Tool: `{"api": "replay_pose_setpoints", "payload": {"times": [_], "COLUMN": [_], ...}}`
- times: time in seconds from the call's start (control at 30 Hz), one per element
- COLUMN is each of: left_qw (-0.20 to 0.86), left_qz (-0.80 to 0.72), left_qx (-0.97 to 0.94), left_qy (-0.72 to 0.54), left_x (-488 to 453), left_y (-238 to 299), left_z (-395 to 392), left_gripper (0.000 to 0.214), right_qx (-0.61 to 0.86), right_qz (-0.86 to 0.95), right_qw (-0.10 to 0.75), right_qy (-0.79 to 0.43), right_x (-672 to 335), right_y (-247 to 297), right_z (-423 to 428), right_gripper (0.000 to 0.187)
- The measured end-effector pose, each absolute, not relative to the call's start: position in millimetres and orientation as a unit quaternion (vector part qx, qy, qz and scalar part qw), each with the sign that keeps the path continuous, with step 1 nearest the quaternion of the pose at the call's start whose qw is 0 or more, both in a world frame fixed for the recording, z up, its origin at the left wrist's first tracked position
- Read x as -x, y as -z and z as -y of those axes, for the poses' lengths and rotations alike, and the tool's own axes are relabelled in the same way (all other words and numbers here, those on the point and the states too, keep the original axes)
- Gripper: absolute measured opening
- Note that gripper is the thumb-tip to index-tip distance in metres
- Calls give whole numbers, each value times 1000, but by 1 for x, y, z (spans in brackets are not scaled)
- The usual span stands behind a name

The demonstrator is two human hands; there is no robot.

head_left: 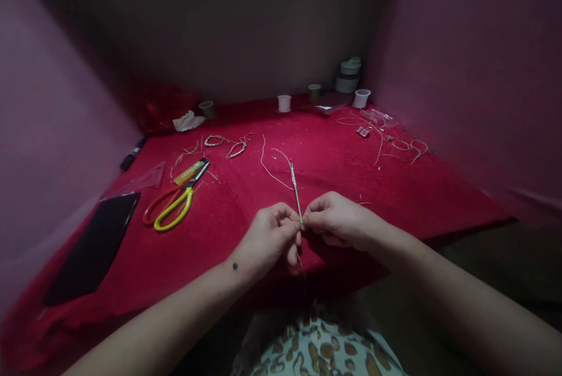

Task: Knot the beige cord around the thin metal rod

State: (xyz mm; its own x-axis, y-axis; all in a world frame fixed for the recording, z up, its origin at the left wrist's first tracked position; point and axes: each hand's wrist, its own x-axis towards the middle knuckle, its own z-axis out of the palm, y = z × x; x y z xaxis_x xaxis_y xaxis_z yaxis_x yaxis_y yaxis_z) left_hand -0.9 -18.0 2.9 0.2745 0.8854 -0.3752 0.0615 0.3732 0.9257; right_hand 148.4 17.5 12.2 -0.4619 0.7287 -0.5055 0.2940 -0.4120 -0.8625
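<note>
Over the front part of the red cloth, my left hand (276,232) pinches a thin braided cord (297,200) between thumb and fingertips. My right hand (336,218) meets it from the other side, its thumb and forefinger closed at the same spot on the cord. The cord runs away from me to a whitish beaded or knotted section (293,175), from which two loose thread ends trail across the cloth. A thin loop hangs below my left fingers. What exactly sits between the right fingertips is hidden.
Scissors (189,203) with red and yellow handles lie left, beside a black flat object (94,247). Two cord bracelets (236,149) lie farther back. White cups (284,103) and a lidded container (348,78) stand at the back. Tangled cord (401,144) and a binder clip (363,132) lie right.
</note>
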Motion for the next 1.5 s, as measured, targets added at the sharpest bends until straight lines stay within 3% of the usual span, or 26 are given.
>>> {"api": "replay_pose_setpoints", "payload": {"times": [0.2,0.53,0.67,0.9,1.1,1.3,1.5], "left_qw": [652,656,659,525,531,306,249], "left_qz": [-509,-511,-532,-610,-595,-578,-534], "left_qx": [-461,-448,-456,-567,-573,-705,-782], "left_qy": [-320,-328,-274,-174,-187,-275,-203], "left_x": [2,1,8,22,5,-9,-18], "left_y": [-3,-5,-10,-34,-26,2,4], "left_z": [17,18,14,9,26,40,67], "left_gripper": [9,8,11,18,22,13,18], "right_qx": [472,463,467,482,497,487,475], "right_qz": [505,497,528,539,514,493,512], "right_qw": [159,141,141,136,150,171,175], "right_qy": [-705,-720,-695,-677,-683,-700,-694], "right_x": [-151,-150,-150,-147,-145,-144,-148], "right_y": [-9,-10,-7,-7,-14,-14,-10], "right_z": [-22,-26,-26,-24,-21,-20,-20], "right_gripper": [26,17,14,12,18,24,26]}}
